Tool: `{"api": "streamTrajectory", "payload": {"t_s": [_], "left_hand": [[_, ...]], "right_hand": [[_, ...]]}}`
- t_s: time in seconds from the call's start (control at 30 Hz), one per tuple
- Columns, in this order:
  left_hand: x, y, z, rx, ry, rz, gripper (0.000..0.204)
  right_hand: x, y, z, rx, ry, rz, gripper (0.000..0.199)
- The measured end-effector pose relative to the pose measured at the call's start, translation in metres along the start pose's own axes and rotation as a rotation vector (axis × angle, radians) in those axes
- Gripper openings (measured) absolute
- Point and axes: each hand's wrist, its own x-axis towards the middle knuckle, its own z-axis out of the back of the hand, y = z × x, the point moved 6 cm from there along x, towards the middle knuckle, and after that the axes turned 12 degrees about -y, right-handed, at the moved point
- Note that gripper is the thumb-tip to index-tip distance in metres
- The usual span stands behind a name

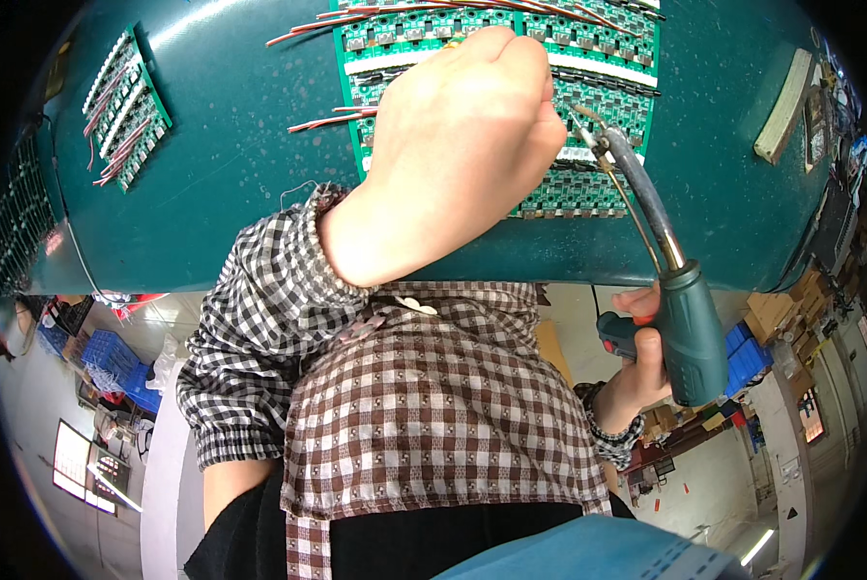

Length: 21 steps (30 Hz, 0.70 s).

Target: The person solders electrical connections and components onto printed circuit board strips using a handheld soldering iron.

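Note:
My right hand (646, 372) grips the dark green body of a soldering gun (696, 333), with fingers around its handle by the trigger. The gun's bent metal tube and thin solder feed rod reach up to a tip over a green circuit board panel (588, 208). Over the middle of this panel my left hand (477, 116) is closed, back of the hand upward. Its fingertips and whatever they hold are hidden. Rows of small components, white strips and black wires cross the panel. Red and white wires (332, 121) stick out past its left edge.
A smaller circuit board panel (129, 106) with red and white wires lies at the left of the green table (231, 126). At the right lies a pale bar-shaped block (783, 106). A dark cable (61, 193) runs along the left side. Blue crates (119, 367) stand below.

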Motion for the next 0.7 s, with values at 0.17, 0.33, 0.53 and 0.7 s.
{"api": "streamTrajectory", "payload": {"t_s": [0.17, 0.33, 0.53, 0.7], "left_hand": [[0.0012, 0.0008, 0.0003, 0.007, 0.03, 0.007, 0.011], [0.0014, 0.0008, 0.0003, -0.002, 0.025, 0.009, 0.011], [0.0019, 0.0001, 0.0001, 0.002, 0.036, 0.002, 0.011], [0.002, -0.0013, 0.0004, 0.003, 0.023, -0.042, 0.009]], "right_hand": [[0.0005, 0.0, -0.0017, 0.001, 0.018, 0.014, 0.05], [-0.0003, 0.001, -0.0016, -0.008, 0.006, 0.003, 0.049], [0.0017, 0.0025, -0.0036, 0.002, 0.012, 0.009, 0.048], [0.0023, 0.0032, -0.0041, -0.01, 0.007, 0.029, 0.047]]}}
